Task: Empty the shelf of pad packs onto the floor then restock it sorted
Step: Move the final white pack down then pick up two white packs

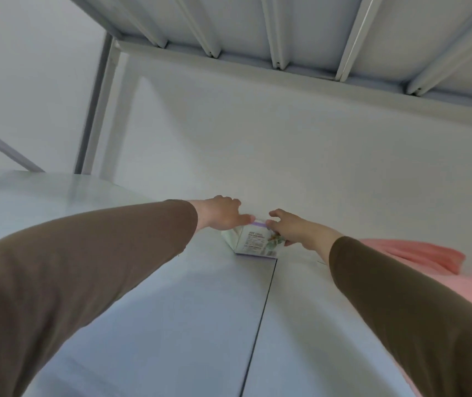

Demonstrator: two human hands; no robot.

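Note:
One pad pack (253, 240), white with a purple top edge and printed text, stands on the white shelf board (171, 296) against the back wall. My left hand (220, 214) grips its upper left corner, thumb on the purple edge. My right hand (289, 226) grips its upper right side, fingers curled over the top. Both arms in brown sleeves reach deep into the shelf.
A seam (260, 319) runs down the shelf board from the pack toward me. The ribbed underside of the upper shelf (286, 30) hangs overhead. A metal upright (97, 104) stands at the back left. Pink cloth (418, 256) lies at the right.

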